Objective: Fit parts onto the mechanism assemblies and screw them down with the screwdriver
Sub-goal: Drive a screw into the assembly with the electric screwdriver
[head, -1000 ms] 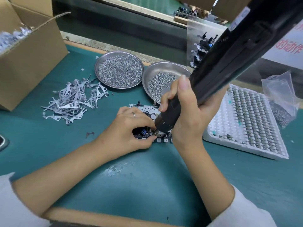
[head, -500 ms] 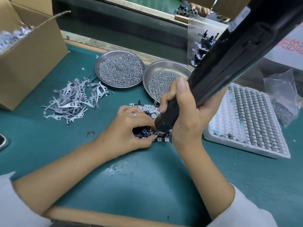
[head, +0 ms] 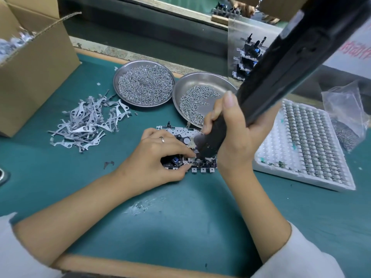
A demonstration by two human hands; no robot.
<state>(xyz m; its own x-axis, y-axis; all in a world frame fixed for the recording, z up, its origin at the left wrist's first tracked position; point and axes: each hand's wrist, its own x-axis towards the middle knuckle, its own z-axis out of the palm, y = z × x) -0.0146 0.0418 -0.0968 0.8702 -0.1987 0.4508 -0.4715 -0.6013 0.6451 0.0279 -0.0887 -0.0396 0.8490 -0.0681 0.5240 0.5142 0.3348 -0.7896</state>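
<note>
At the worktop's far left edge stands a cardboard box, a heap of metal levers just beside it. Mid-worktop, the left hand pinches the mechanism assembly; the right hand grips the screwdriver, tip down on it. Two screw dishes lie behind, a white tray toward the right edge; bare green mat runs along the near edge.

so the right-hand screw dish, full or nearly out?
Partly empty. The right screw dish shows bare metal across its far half, screws heaped only at the near-left side. The left dish is covered almost edge to edge.
</note>
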